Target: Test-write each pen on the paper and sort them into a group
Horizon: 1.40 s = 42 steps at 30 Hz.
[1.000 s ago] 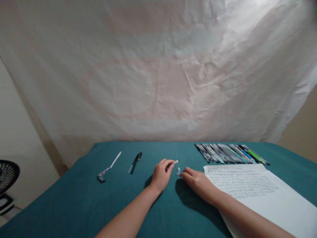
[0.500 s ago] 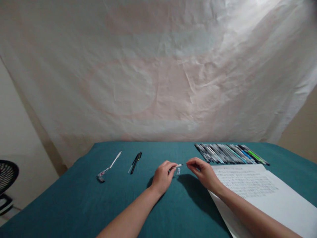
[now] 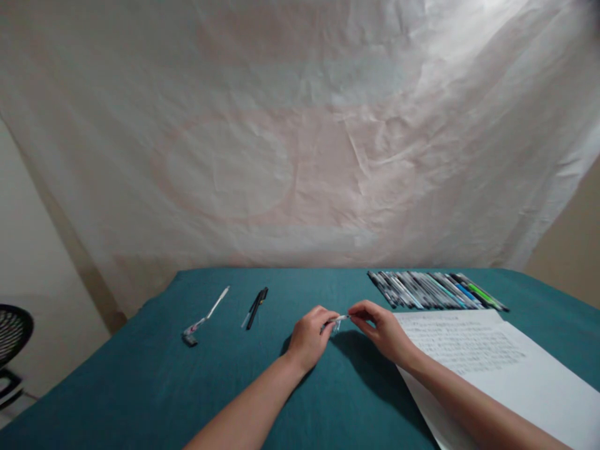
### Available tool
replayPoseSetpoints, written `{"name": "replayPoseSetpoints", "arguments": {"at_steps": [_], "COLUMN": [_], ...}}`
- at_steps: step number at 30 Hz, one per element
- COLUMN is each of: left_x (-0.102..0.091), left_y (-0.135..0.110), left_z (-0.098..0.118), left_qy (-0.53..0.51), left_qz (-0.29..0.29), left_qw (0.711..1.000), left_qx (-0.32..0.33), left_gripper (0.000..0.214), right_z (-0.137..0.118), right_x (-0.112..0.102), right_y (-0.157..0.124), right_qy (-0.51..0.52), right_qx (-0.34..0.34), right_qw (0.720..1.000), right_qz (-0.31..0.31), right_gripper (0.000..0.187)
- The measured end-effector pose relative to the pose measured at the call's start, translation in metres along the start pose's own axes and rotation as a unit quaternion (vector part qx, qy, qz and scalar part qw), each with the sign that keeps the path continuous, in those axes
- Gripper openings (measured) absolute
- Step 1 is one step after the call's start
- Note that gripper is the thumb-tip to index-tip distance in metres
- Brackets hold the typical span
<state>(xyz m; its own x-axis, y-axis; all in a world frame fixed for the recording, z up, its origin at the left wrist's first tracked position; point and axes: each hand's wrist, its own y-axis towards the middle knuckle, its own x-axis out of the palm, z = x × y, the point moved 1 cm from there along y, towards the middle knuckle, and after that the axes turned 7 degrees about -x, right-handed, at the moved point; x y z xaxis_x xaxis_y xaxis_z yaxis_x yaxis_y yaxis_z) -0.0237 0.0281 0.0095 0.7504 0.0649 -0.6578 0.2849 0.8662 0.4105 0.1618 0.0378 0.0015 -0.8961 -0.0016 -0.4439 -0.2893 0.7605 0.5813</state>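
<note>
My left hand (image 3: 312,334) is closed around a slim white pen (image 3: 341,318), whose dark-tipped end points right. Thumb and fingers of my right hand (image 3: 382,328) are pinched together right at that tip. Whether a small separate part sits between them is too small to tell. Just below the pen, a small clear piece (image 3: 336,327) shows beside my left fingertips, partly covered by them. Both hands are over the middle of the green cloth on the table (image 3: 225,381).
Many pens lie in a slanting row (image 3: 431,290) at the back right. Sheets of handwritten paper (image 3: 529,387) lie under my right forearm. Black pens (image 3: 257,308) rest left of centre, a white strip with a dark end (image 3: 205,320) farther left. A black fan (image 3: 14,334) stands beside the table.
My right hand has moved slightly left, closing the gap to the pen's tip. My left hand still holds the pen in nearly the same place.
</note>
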Motion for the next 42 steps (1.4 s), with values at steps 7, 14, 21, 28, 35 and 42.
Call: {"name": "replayPoseSetpoints", "arguments": {"at_steps": [7,14,21,28,35,42], "left_x": [0.0,0.002,0.001,-0.001,-0.002,-0.004], "left_y": [0.0,-0.001,-0.002,-0.001,-0.001,-0.001], "left_z": [0.002,0.001,0.004,0.005,0.003,0.005], "left_qy": [0.002,-0.005,-0.001,0.033,0.036,0.073], "left_qz": [0.0,-0.004,-0.014,-0.02,-0.01,-0.022], "left_qw": [1.0,1.0,0.999,0.999,0.998,0.994], "left_qx": [0.007,0.012,0.033,0.037,0.047,0.072], "left_gripper": [0.021,0.021,0.022,0.023,0.025,0.023], "right_z": [0.0,-0.004,-0.014,-0.01,-0.006,-0.004], "right_x": [0.002,0.002,0.001,-0.001,0.0,0.0], "right_y": [-0.001,-0.001,-0.002,-0.001,-0.001,-0.002], "right_qy": [0.003,-0.006,-0.042,0.025,-0.042,-0.108], "right_qx": [-0.002,-0.004,-0.012,0.046,0.031,0.041], "right_qw": [1.0,1.0,0.998,0.995,0.996,0.987], "right_qz": [-0.004,-0.009,-0.034,-0.085,-0.074,-0.115], "right_gripper": [0.015,0.012,0.021,0.029,0.016,0.036]}}
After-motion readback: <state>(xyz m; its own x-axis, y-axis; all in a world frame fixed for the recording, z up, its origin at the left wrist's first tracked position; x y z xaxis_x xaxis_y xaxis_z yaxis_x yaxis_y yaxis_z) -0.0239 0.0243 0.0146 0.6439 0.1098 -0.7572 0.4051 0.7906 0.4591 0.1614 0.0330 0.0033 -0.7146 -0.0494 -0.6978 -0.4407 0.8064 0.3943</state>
